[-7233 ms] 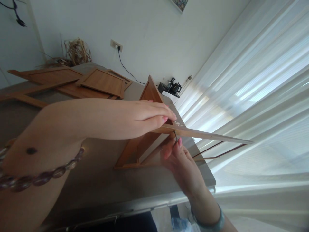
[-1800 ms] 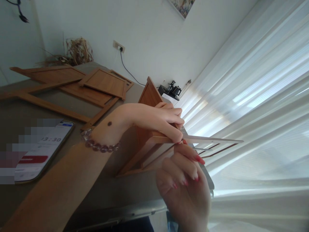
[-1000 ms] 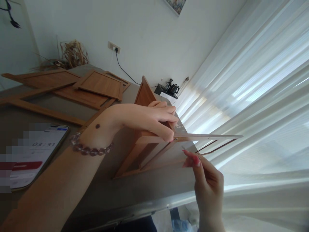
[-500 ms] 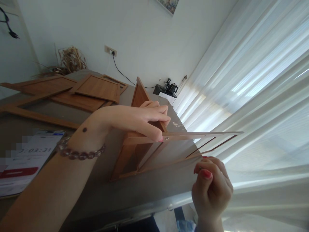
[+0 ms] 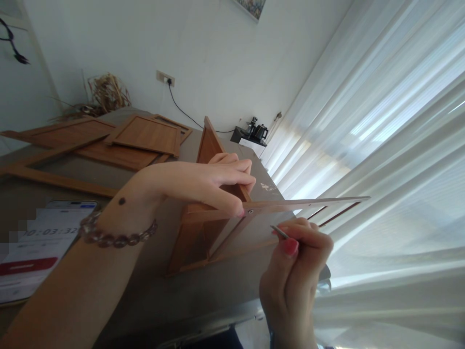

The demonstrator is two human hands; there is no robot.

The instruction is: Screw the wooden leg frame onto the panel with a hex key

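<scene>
My left hand (image 5: 221, 186), a beaded bracelet on its wrist, is closed around the corner where an upright wooden panel (image 5: 209, 140) meets a wooden frame (image 5: 276, 205). The thumb presses on the frame's edge, beside a small round hole or fitting (image 5: 250, 211). Below and right of that spot, my right hand (image 5: 296, 276) pinches a thin metal rod (image 5: 279, 232) between thumb and fingers. The rod's tip points up and left towards the frame, apart from it. Its other end is hidden in the fingers.
Several wooden panels (image 5: 145, 134) and an open wooden frame (image 5: 61, 180) lie on the table (image 5: 145, 300) at the left. A phone (image 5: 43, 247) showing a timer is near my left forearm. A black kettle (image 5: 260, 132) stands behind, and white curtains (image 5: 399, 194) hang at the right.
My right hand has moved left and up towards the frame, and the metal rod now shows between its fingers. The left hand keeps its grip at the corner.
</scene>
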